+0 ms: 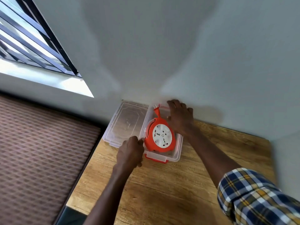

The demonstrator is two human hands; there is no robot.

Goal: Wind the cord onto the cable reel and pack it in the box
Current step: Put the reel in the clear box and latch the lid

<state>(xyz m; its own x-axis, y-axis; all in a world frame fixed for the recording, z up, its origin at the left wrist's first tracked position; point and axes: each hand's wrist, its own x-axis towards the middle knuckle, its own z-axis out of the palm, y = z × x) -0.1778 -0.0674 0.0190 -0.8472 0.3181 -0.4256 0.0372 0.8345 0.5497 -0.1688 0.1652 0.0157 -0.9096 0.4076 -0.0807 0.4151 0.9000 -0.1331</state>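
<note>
reel (159, 135): orange w/ white socket face, lies flat inside the clear box (176, 154), socket face up; cord looks fully wound, no loose run visible.
reel long axis: runs near-to-far; round body at near end, orange handle tab pointing to far end of box, twd the wall (162, 46).
box: open, on wood surface (162, 184), pushed up to far wall; red latch (155, 159) on near short side.
lid (126, 122): clear, lies flat just left of box, touching or nearly touching its left long wall; long axis parallel w/ box.
left hand (130, 151): at box's near-left corner, fingers curled tog. on the left rim, right where lid and box meet; can't tell if it pinches box rim or lid edge.
right hand (181, 116): over box's far-right part, fingers spread apart, palm down, resting on far rim/right wall; holds nothing, seems to steady the box.
key relation: lid lies left of box, so left hand is the nearer one; right hand sits across the opening from it.
step (judgement): reel packed; closing the box is what's left.
next move calls for: lid to swing or lift rightward over the opening, long axes kept aligned; right hand must clear the far rim first.
risk: handle tab at far end may foul the lid if it stands proud; not clear from here.
</note>
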